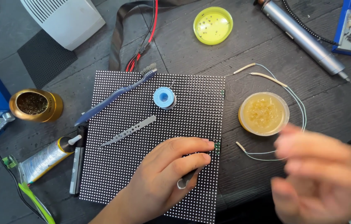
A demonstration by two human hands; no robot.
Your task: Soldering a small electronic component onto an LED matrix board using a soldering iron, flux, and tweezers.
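Blurred at lower right, the right hand [318,172] is seen half open with nothing visibly held. Lower centre, the left hand [171,170] is curled round a small dark tool [185,179] resting on the black LED matrix panel [134,166] near its right edge; steadier work is judged likely if the panel is pinned flat on the tabletop [266,49].

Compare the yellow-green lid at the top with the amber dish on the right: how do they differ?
The yellow-green lid is bright, opaque and shallow, with only tiny dark specks inside. The amber dish is clear-walled, larger and filled with lumpy golden material. The lid lies further from the dotted panel. Both are round, open-topped and upright.
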